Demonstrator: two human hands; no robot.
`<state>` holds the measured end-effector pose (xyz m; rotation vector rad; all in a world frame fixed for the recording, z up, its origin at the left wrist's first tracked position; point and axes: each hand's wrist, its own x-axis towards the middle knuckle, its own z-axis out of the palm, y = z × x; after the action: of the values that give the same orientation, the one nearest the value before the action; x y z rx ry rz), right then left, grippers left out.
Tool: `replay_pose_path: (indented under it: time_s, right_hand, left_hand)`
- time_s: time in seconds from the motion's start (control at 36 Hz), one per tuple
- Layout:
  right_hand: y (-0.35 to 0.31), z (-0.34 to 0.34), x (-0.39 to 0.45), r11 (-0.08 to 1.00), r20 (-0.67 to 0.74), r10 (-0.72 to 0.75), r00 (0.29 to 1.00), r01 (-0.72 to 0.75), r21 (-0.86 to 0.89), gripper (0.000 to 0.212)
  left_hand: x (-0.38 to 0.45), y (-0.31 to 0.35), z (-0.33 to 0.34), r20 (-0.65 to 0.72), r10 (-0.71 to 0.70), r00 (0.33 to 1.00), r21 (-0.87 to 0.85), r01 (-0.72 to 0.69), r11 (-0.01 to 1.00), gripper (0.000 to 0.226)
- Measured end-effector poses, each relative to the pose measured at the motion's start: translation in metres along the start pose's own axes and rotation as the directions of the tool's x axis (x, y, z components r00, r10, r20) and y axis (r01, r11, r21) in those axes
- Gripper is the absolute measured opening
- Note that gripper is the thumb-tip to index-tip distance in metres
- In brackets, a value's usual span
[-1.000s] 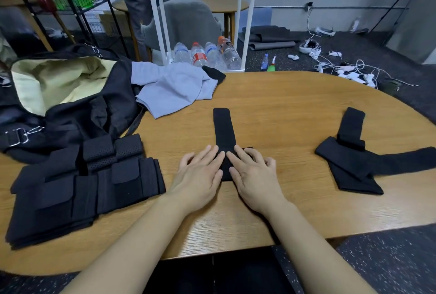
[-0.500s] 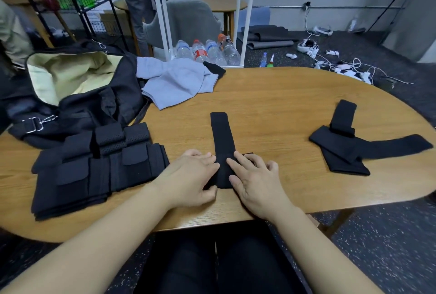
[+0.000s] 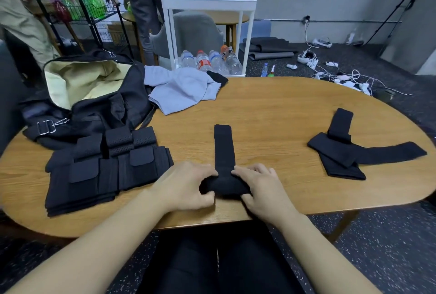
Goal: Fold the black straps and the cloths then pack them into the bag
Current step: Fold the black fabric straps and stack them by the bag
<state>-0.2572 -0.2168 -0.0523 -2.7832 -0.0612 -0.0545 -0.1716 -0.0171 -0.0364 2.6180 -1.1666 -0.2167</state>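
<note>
While a person sits at the near edge of a wooden table (image 3: 271, 114), both bare hands meet at the lower centre of the frame on a black strap (image 3: 223, 149). The strap lies flat, running from its far end near mid-frame straight toward the person, and its near end is bunched into a thick roll between the hands. The left hand (image 3: 186, 186) has its fingers curled over the left end of the roll with the thumb underneath, gripping it. The right hand (image 3: 264, 190) pinches the right end, fingers on top and thumb below. At the left of the frame a pile (image 3: 103, 171) of folded black straps rests on the table, just beside the left hand. Behind the pile, at upper left, an open black bag (image 3: 99, 102) with a pale yellow lining sits on the table, its mouth facing up. A grey cloth (image 3: 181, 89) lies crumpled just right of the bag, touching it. At the right of the frame, well apart from the hands, more black straps (image 3: 349, 152) lie loosely crossed over each other. Beyond the table stands a white cart (image 3: 207, 1) with water bottles (image 3: 212, 61) on its bottom shelf.
</note>
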Motion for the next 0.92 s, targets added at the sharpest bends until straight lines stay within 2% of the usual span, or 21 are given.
replay_pose_path:
  time_s: [0.11,0.17,0.31,0.39,0.47,0.56,0.67,0.81,0.86,0.92]
  right_hand:
    - [0.003,0.005,0.005,0.997,-0.024,0.043,0.999,-0.041,0.064,0.057]
    - [0.006,0.005,0.007,0.993,-0.027,0.061,0.998,-0.058,0.106,0.053]
    - [0.006,-0.003,0.018,0.964,-0.015,0.151,0.988,-0.143,0.226,0.038]
    - [0.009,-0.002,0.03,0.904,-0.055,0.243,0.968,-0.206,0.375,0.024]
    - [0.01,0.002,0.04,0.842,-0.098,0.339,0.936,-0.255,0.475,0.018]
    - [0.009,0.006,0.046,0.79,-0.131,0.41,0.903,-0.279,0.546,0.025]
    - [0.007,0.008,0.055,0.77,-0.123,0.431,0.894,-0.294,0.567,0.029]
    - [0.006,0.01,0.066,0.827,-0.127,0.473,0.872,-0.389,0.407,0.024]
    - [0.006,0.011,0.068,0.837,-0.128,0.487,0.864,-0.419,0.352,0.028]
    - [0.006,0.011,0.07,0.844,-0.136,0.491,0.86,-0.431,0.319,0.032]
  left_hand:
    - [-0.009,-0.002,0.001,0.048,0.002,0.999,-0.017,-0.002,1.0,0.07]
    - [-0.011,-0.006,0.004,0.041,0.0,0.999,-0.032,0.001,0.999,0.071]
    - [-0.005,-0.009,0.01,-0.045,-0.059,0.997,-0.125,0.053,0.991,0.043]
    - [0.005,-0.012,0.015,-0.132,-0.173,0.976,-0.274,0.132,0.953,0.019]
    - [0.015,-0.009,0.017,-0.205,-0.298,0.932,-0.442,0.184,0.878,0.011]
    - [0.024,-0.007,0.021,-0.238,-0.369,0.898,-0.496,0.215,0.842,0.014]
    - [0.034,-0.009,0.025,-0.245,-0.423,0.872,-0.497,0.261,0.827,0.024]
    - [0.041,-0.005,0.021,-0.212,-0.479,0.852,-0.48,0.337,0.81,0.065]
    - [0.044,-0.003,0.018,-0.194,-0.497,0.846,-0.468,0.366,0.805,0.071]
    - [0.045,-0.002,0.015,-0.197,-0.486,0.851,-0.44,0.366,0.82,0.066]
